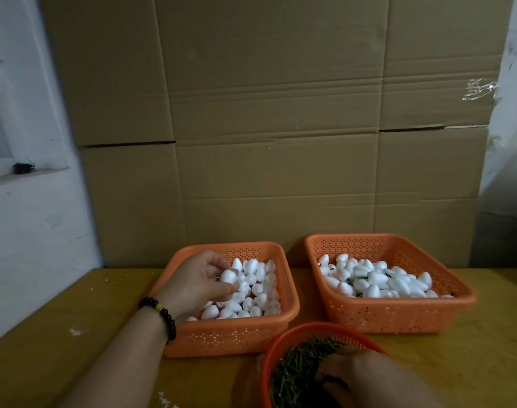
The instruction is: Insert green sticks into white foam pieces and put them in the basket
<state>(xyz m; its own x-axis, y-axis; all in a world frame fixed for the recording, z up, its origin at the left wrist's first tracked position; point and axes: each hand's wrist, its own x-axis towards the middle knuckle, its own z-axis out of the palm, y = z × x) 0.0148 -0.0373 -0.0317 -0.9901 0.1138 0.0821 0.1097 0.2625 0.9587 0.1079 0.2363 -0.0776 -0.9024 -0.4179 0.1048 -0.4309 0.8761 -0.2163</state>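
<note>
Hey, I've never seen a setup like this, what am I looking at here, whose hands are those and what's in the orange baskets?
There is no machine: this is one picture from a camera worn on a person's head, looking down at their own hands. On the wooden table stand two square orange baskets. The left basket holds plain white foam pieces; the left hand holds one foam piece over it. The right basket holds foam pieces with green sticks showing among them. Nearest, a round red basket holds loose green sticks, and the right hand reaches into them. Cardboard stands behind.

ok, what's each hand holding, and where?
Left hand pinches a white foam piece by its sides. Right hand is in the green sticks; grip unclear.
</note>
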